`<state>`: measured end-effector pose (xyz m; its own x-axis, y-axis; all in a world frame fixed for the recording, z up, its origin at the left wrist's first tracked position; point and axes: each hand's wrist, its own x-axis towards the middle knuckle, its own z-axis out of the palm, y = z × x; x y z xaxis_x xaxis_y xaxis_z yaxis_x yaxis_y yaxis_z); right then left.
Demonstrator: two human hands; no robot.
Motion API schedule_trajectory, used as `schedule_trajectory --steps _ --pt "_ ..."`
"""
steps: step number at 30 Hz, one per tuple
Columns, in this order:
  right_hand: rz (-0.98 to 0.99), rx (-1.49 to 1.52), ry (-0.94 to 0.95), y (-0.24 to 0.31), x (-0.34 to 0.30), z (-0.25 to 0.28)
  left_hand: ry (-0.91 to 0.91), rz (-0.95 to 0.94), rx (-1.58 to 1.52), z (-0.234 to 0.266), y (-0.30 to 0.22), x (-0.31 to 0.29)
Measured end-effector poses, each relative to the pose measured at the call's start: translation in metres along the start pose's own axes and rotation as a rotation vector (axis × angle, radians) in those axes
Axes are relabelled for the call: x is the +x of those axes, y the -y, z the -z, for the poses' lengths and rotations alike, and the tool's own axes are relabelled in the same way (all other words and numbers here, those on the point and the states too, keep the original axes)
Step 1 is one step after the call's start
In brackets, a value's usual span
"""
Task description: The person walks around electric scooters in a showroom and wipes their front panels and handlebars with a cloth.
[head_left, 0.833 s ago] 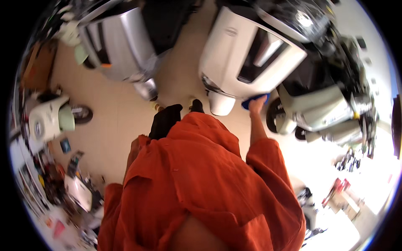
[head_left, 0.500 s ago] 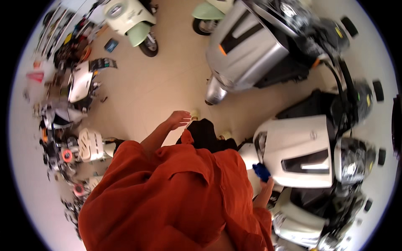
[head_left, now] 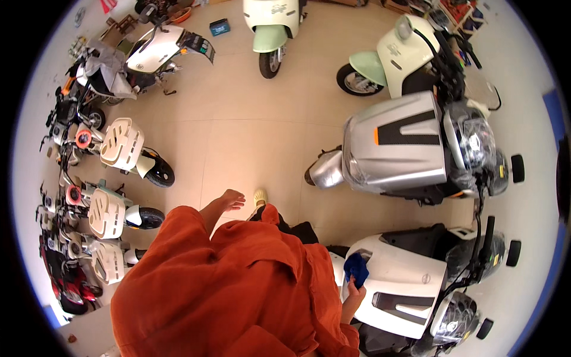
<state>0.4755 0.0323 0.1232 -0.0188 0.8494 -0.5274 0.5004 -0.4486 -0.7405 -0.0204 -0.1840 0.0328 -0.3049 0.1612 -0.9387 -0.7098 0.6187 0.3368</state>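
Note:
My right hand (head_left: 355, 291) grips a dark blue cloth (head_left: 356, 269) at the front end of a white scooter (head_left: 410, 262), to my right. The cloth overlaps the scooter's front edge by the headlight recess; whether it presses on the surface I cannot tell. My left hand (head_left: 230, 201) hangs over the tiled floor with its fingers loosely stretched and nothing in them. A silver scooter (head_left: 395, 146) stands beyond the white one, its front wheel pointing toward the aisle.
Two cream and green scooters (head_left: 275, 38) (head_left: 410, 50) stand farther off. Along the left is a row of two-wheelers, several with cream front baskets (head_left: 122, 143). A blue box (head_left: 219, 27) lies on the floor at the far side. One pale yellow shoe (head_left: 260, 196) shows below me.
My view has shifted, so the scooters on the right sit lower in it and more of the far floor shows. My right hand still holds the cloth, now over the white scooter's front.

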Motion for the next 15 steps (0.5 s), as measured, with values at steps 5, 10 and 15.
schedule_trajectory --steps 5,10,15 --pt "0.269 -0.3 -0.05 0.015 0.019 -0.032 0.021 -0.074 -0.156 0.031 -0.001 -0.011" --pt "-0.591 1.016 -0.215 0.01 0.132 -0.062 0.019 -0.05 -0.304 0.083 0.044 0.016" --pt "-0.39 0.926 0.262 0.092 0.151 -0.141 -0.069 0.055 -0.355 0.13 0.081 0.025"
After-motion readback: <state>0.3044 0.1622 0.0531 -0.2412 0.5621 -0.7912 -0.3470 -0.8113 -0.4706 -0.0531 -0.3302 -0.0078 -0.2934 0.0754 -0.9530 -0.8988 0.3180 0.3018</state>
